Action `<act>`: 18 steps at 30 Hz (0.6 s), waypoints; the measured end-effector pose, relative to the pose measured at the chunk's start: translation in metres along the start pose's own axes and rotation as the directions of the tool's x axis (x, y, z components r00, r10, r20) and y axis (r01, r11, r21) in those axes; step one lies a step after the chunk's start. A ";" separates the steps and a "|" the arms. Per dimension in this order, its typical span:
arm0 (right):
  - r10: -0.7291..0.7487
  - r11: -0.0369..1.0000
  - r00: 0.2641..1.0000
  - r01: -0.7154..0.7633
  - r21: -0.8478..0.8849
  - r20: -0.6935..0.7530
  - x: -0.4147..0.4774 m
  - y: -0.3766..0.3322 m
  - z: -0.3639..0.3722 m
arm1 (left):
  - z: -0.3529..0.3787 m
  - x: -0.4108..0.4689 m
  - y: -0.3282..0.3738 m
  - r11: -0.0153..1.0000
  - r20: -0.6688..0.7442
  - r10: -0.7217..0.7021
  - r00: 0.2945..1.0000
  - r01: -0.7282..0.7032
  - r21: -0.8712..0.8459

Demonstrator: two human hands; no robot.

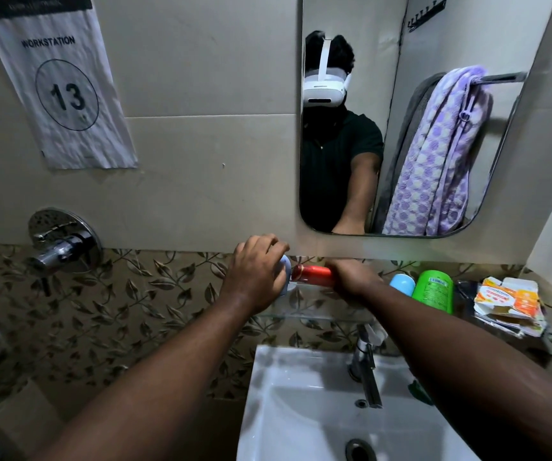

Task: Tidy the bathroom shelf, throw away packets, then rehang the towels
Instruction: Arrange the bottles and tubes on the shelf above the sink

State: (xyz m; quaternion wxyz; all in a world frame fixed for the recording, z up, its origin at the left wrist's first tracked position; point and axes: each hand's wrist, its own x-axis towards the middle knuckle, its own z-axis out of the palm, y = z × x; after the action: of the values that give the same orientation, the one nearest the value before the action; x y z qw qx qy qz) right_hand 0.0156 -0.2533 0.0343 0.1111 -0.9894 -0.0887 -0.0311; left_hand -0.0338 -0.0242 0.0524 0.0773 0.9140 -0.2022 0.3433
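Bathroom sink (pixel 268 361) sitting nearest | left hand (pixel 254 277) grip curling round pale-blue item (pixel 286 266), probably steadying it | right hand (pixel 354 277) grip wrapping tipped red bottle (pixel 312 275), likely righting it on glass shelf (pixel 317 316) | packets (pixel 509 304) lying at shelf's right end | towels (pixel 434 154) hanging bunched, reflected in mirror (pixel 507 181)

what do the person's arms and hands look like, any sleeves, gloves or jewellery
The left hand and right hand are bare: no gloves, and no rings, watch or bands that I can make out. No sleeve shows in the direct view, right down to the frame edge. In the mirror, a short dark sleeve ends above the elbow.
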 end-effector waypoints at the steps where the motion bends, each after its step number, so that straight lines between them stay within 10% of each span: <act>1: 0.013 0.997 1.000 -0.013 0.077 -0.010 0.001 0.002 -0.003 | 0.000 0.001 0.002 1.000 -0.009 0.000 1.000 0.001 0.004; 8: 0.087 0.804 0.996 -0.068 0.591 -0.004 0.002 0.010 -0.019 | -0.002 0.007 0.031 0.983 0.031 -0.080 0.996 0.084 -0.165; 18: 0.319 0.696 0.942 -0.158 0.701 -0.105 -0.016 -0.014 -0.019 | 0.039 0.016 0.106 0.744 0.454 -0.276 0.847 0.488 -0.456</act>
State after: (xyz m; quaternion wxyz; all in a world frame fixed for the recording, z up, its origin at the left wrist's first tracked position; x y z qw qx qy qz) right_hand -0.0036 -0.2465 0.0543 0.4790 -0.8718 0.0489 -0.0898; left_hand -0.0444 -0.1369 0.0338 0.3711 0.9193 -0.1084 0.0734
